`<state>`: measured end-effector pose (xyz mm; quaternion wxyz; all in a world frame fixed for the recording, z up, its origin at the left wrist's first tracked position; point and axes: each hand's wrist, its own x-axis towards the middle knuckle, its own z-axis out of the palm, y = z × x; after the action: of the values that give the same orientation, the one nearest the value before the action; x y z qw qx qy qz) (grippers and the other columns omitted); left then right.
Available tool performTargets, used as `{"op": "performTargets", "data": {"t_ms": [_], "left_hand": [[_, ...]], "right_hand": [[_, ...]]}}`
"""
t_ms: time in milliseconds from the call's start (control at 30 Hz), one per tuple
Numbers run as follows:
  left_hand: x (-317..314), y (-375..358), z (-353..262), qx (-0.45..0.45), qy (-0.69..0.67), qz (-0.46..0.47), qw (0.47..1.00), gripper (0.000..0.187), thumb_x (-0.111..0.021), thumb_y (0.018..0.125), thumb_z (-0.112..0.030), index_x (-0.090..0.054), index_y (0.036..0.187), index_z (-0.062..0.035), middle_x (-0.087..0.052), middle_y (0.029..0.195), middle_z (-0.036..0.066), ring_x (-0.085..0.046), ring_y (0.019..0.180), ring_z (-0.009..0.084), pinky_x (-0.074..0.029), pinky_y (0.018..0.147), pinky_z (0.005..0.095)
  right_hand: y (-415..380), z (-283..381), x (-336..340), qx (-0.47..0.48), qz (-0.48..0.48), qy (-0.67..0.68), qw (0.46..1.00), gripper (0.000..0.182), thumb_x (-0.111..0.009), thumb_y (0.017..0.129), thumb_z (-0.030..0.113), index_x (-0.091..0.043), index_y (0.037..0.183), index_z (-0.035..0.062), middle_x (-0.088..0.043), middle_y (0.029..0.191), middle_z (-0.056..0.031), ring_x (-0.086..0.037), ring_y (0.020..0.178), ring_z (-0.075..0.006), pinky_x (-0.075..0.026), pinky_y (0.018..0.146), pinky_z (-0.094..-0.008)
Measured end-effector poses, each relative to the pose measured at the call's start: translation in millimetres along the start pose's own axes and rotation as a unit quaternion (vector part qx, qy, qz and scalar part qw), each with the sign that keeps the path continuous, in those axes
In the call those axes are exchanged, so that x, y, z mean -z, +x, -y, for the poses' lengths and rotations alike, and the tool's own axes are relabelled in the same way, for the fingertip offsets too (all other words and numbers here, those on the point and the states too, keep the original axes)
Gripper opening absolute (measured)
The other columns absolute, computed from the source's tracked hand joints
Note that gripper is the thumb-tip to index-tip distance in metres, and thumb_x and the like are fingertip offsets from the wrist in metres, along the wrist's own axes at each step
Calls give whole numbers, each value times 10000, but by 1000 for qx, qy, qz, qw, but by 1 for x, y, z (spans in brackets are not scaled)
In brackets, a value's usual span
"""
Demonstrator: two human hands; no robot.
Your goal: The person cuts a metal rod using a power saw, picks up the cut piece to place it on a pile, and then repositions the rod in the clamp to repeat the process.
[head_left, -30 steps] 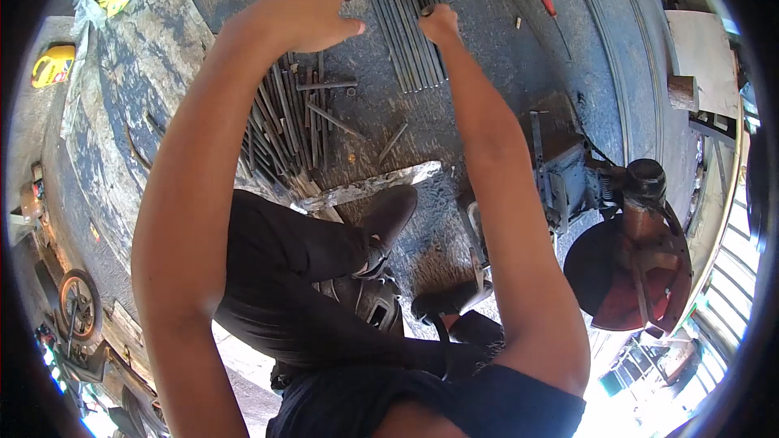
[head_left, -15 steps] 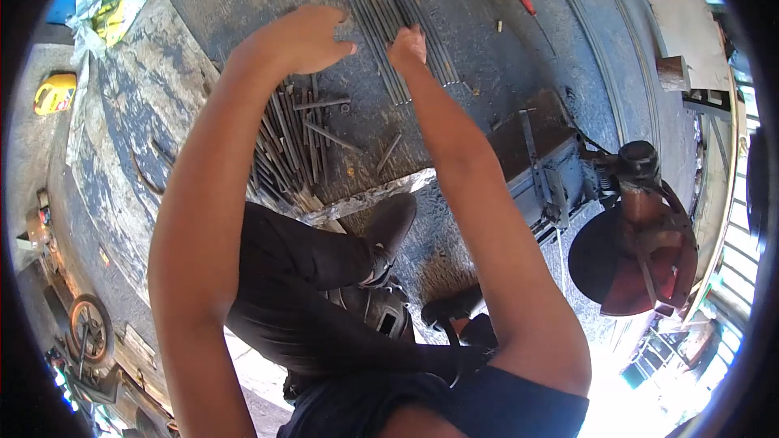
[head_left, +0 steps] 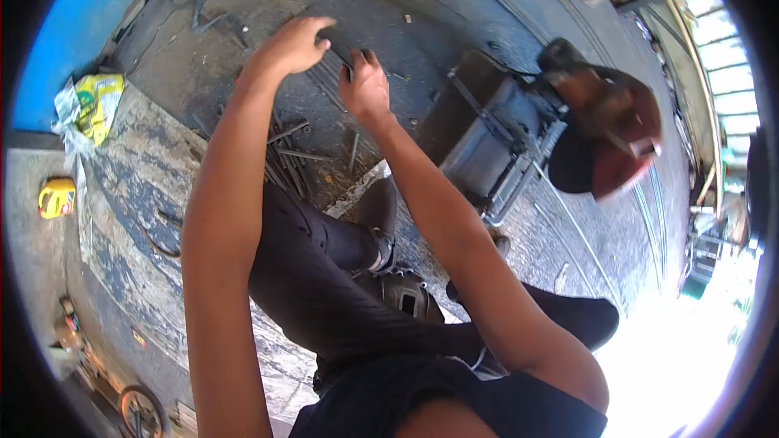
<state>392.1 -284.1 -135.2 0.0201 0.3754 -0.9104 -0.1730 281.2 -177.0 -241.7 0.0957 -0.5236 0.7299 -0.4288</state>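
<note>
Left hand point(head_left: 294, 49), upper centre: thumb and fingers parted, curved. Right hand point(head_left: 367, 91), just right of it: fingers bent; grasp cannot be told. Row of metal rods point(head_left: 328, 86) on the floor point(head_left: 280, 0), between the hands, partly hidden. Loose rods point(head_left: 286, 164) below, crossing one another. Disc saw point(head_left: 604, 118), upper right. Yellow jug point(head_left: 58, 198), left edge; blue panel point(head_left: 77, 32), upper left.

The person wears a dark navy cloth top point(head_left: 531, 405) with a short sleeve ending high on the upper arm, black long trousers point(head_left: 341, 308) creased along the legs, and a dark brown, smooth-surfaced shoe point(head_left: 378, 204). Both hands point(head_left: 294, 47) and the forearms are bare.
</note>
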Motion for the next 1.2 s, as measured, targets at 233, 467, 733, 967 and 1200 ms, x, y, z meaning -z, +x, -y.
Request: {"op": "performTargets", "data": {"t_ms": [233, 467, 733, 967, 1200], "left_hand": [[48, -9, -67, -162, -26, -191, 968, 425, -590, 906, -148, -532, 1319, -68, -546, 1329, 174, -496, 1248, 346, -399, 1034, 389], [74, -4, -194, -274, -23, -272, 922, 421, -603, 911, -179, -540, 1300, -30, -557, 1310, 188, -503, 1246, 343, -407, 1023, 384], [42, -9, -373, -419, -30, -272, 866, 468, -561, 945, -328, -540, 1293, -16, -544, 1319, 204, -497, 1251, 341, -391, 1050, 394], [4, -2, -481, -387, -131, -103, 907, 495, -539, 917, -407, -562, 1216, -13, -612, 1191, 200, -611, 1067, 354, -488, 925, 434], [-52, 39, -498, -289, -188, -148, 927, 441, -639, 857, -135, -536, 1262, 7, -539, 1300, 237, -608, 1077, 392, -515, 882, 397]], "right_hand": [[-6, 62, 145, 121, -189, -77, 972, 392, -606, 838, 135, -565, 1202, -4, -568, 1132, -206, -567, 1058, -371, -465, 908, -465], [-38, 102, 327, 167, -294, -193, 921, 268, -600, 798, 148, -622, 1029, 12, -589, 1089, -208, -586, 1015, -369, -480, 872, -458], [-80, 48, 485, 134, -333, -342, 869, 294, -588, 842, 146, -593, 1091, -11, -585, 1093, -235, -548, 1041, -417, -446, 924, -475], [-107, -106, 547, 51, -407, -283, 867, 308, -590, 860, 195, -638, 1082, -13, -608, 1099, -264, -593, 981, -444, -499, 851, -464], [-191, -369, 513, -417, -415, 47, 807, 324, -616, 805, 210, -676, 930, -83, -700, 847, -175, -691, 864, -310, -551, 679, -386]]}}
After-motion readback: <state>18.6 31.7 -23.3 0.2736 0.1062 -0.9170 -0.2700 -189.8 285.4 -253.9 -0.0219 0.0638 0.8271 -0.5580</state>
